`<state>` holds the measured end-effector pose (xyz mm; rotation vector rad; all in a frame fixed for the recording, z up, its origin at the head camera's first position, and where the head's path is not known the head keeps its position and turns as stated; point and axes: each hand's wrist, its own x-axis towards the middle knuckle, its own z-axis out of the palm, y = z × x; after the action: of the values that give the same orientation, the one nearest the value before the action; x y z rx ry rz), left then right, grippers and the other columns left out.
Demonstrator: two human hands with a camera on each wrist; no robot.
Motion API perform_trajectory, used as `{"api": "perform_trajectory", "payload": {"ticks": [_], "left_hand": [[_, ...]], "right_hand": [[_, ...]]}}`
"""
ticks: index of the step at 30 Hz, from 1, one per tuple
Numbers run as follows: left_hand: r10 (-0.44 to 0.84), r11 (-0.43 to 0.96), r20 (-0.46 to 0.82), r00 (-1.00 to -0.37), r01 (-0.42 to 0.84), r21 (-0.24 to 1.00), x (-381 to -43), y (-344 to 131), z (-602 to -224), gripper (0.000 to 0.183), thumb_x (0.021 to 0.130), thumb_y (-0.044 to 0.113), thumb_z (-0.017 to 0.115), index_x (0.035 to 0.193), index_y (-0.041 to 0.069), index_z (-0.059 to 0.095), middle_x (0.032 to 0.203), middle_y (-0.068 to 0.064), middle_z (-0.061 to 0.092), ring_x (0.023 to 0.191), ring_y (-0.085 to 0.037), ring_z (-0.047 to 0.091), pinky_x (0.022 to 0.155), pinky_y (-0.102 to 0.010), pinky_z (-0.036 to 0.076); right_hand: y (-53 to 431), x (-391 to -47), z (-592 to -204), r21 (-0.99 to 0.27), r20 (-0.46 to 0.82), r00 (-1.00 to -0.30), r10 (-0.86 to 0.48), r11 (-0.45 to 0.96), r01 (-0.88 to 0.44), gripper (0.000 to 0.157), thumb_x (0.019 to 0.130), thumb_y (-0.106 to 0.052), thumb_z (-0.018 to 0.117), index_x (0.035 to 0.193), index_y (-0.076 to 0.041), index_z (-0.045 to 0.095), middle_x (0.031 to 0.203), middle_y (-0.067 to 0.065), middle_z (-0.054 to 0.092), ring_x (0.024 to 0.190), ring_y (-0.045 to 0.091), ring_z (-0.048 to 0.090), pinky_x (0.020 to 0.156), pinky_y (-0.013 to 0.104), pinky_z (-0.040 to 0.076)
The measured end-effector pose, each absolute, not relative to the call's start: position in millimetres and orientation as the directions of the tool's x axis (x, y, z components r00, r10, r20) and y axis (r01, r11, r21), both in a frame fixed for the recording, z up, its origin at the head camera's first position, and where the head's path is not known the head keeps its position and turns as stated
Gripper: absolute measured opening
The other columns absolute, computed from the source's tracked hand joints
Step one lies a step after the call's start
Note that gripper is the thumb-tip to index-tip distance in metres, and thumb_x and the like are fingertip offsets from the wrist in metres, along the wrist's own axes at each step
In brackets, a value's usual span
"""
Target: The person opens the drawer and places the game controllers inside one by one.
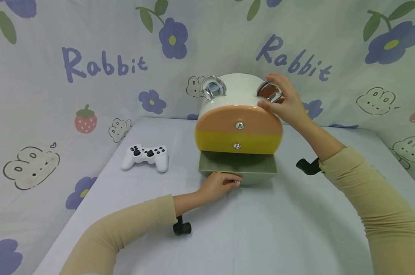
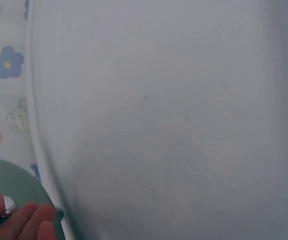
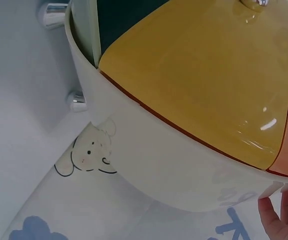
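A small rounded cabinet with a white body (image 1: 242,88) stands on the table, its front showing an orange drawer (image 1: 218,121) above a yellow drawer (image 1: 212,141). Below them, the green drawer (image 1: 259,177) is pulled out toward me. My left hand (image 1: 212,188) pinches the silver knob (image 2: 9,205) on the green drawer's front. Up at the cabinet's top right, my right hand (image 1: 287,100) grips a shiny silver ear-shaped piece (image 1: 262,87), thumb on the near side and fingers over the top. A matching silver ear (image 1: 213,88) sits at top left.
A white game controller (image 1: 147,156) lies on the table (image 1: 297,229) left of the cabinet. Behind hangs a patterned cloth (image 1: 107,30) with rabbits and flowers. Short silver feet (image 3: 76,101) hold up the cabinet.
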<state>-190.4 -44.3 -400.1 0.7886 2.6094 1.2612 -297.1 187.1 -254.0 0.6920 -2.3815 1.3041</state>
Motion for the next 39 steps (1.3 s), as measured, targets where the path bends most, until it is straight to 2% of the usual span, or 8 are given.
{"api": "perform_trajectory", "payload": {"ticks": [10, 22, 32, 39], "left_hand": [[0.522, 0.505, 0.079, -0.849, 0.382, 0.773, -181.0, -44.8, -401.6, 0.024, 0.087, 0.014, 0.062, 0.109, 0.009, 0.068, 0.106, -0.001, 0.068, 0.092, -0.011, 0.063, 0.071, -0.016, 0.048], [0.562, 0.478, 0.108, -0.820, 0.428, 0.767, -169.0, -45.0, -403.6, 0.024, 0.089, 0.011, 0.058, 0.112, 0.008, 0.066, 0.108, -0.003, 0.067, 0.095, -0.012, 0.064, 0.074, -0.015, 0.048], [0.552, 0.485, 0.091, -0.829, 0.408, 0.774, -163.1, -46.6, -402.7, 0.024, 0.090, 0.008, 0.056, 0.112, 0.008, 0.066, 0.109, -0.002, 0.066, 0.090, -0.010, 0.063, 0.067, -0.015, 0.047], [0.549, 0.495, 0.068, -0.833, 0.390, 0.777, -158.8, -47.7, -402.4, 0.024, 0.090, 0.008, 0.056, 0.111, 0.009, 0.067, 0.109, -0.001, 0.067, 0.092, -0.010, 0.063, 0.069, -0.015, 0.047]], "right_hand": [[188.0, -297.5, -253.6, -0.687, 0.493, -0.833, -0.251, 0.474, -0.550, 0.065, 0.080, -0.020, 0.070, 0.138, -0.015, 0.039, 0.145, -0.001, 0.029, 0.124, 0.017, 0.035, 0.076, 0.021, 0.042], [188.1, -298.6, -254.3, -0.677, 0.515, -0.818, -0.258, 0.463, -0.572, 0.065, 0.080, -0.019, 0.070, 0.137, -0.013, 0.040, 0.145, 0.002, 0.031, 0.126, 0.017, 0.034, 0.074, 0.017, 0.042], [187.1, -299.3, -254.5, -0.676, 0.511, -0.820, -0.257, 0.469, -0.568, 0.065, 0.080, -0.017, 0.070, 0.137, -0.013, 0.040, 0.144, 0.001, 0.031, 0.125, 0.016, 0.035, 0.076, 0.017, 0.043], [187.2, -298.5, -254.0, -0.682, 0.510, -0.821, -0.257, 0.461, -0.568, 0.065, 0.080, -0.016, 0.070, 0.137, -0.013, 0.040, 0.144, 0.004, 0.031, 0.126, 0.016, 0.034, 0.075, 0.015, 0.042]]}}
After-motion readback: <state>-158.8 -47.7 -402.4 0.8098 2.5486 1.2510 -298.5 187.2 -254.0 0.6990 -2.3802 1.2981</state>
